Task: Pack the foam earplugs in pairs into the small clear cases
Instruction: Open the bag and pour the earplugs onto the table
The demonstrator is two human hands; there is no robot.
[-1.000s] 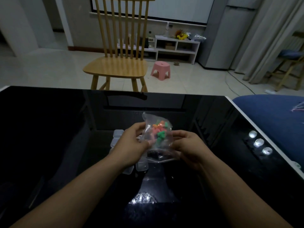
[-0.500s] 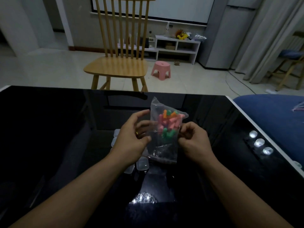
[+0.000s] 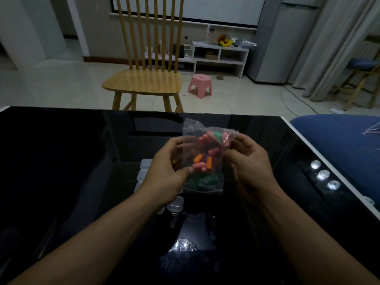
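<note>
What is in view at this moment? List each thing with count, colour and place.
Plastic bag: one, clear, held up over the table centre.
Foam earplugs: many, pink, orange and green, inside the bag.
Small cases: several, clear, on the table under the hands; exact count hidden.
Table: one, glossy black, foreground.
Chair: one, light wood, beyond the table.
Stool: one, pink, on the floor.
Shelf unit: one, white, by the far wall.
Sofa: one, blue, far right.
Left hand: grips the bag's left side.
Right hand: pinches the bag's right edge.
</note>
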